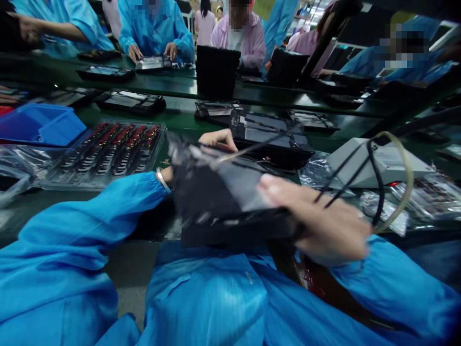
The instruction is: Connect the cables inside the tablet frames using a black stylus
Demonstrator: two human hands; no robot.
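Note:
My right hand (327, 221) grips the right edge of a black electronic device housing (205, 192), thumb on top and fingers underneath. The housing is tilted and blurred by motion, with a grey panel on its upper face. Behind it is my left hand (218, 139), with bent knuckles showing and fingertips hidden. A bracelet (163, 180) circles the left wrist. Just beyond the left hand, a similar open black housing (270, 129) with grey panels lies on the green bench. I cannot tell whether the left hand touches either housing.
On the left, a clear tray (108, 149) holds several small red-and-black parts beside a blue bin (43, 125). A pale box (378, 161), looped cables (406, 178) and plastic bags (385, 211) stand at right. More black housings lie beyond, where several people work.

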